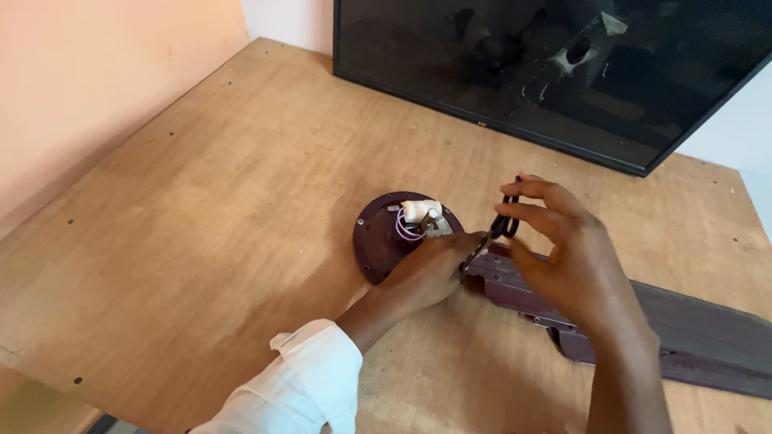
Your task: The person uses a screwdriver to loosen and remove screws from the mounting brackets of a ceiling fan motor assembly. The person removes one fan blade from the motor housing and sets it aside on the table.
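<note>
A big wooden table (201, 241) filled the view, with a peach wall (88, 88) on the left and a flat black screen (555, 72) leaning at the far edge. The screen had a tiny pale mark on its bottom frame, too small to read.

Going from left to right, a white sleeve (301, 386) came first. It led to the left hand (430, 269). This hand's fingers were curled down on the edge of a round dark red fan motor (382, 237), pressing it onto the table. Just beyond those fingers, on top of the motor, sat a small white block (420, 210) with purple wires (404, 229) looped beside it.

Next came the right hand (563, 249). Its fingers were pinched close around the black handles of a small tool (498, 225). The tool's tip pointed down, near the left fingertips.

Under the right hand, a long dark red fan blade (683, 333) lay flat and reached off to the right.
</note>
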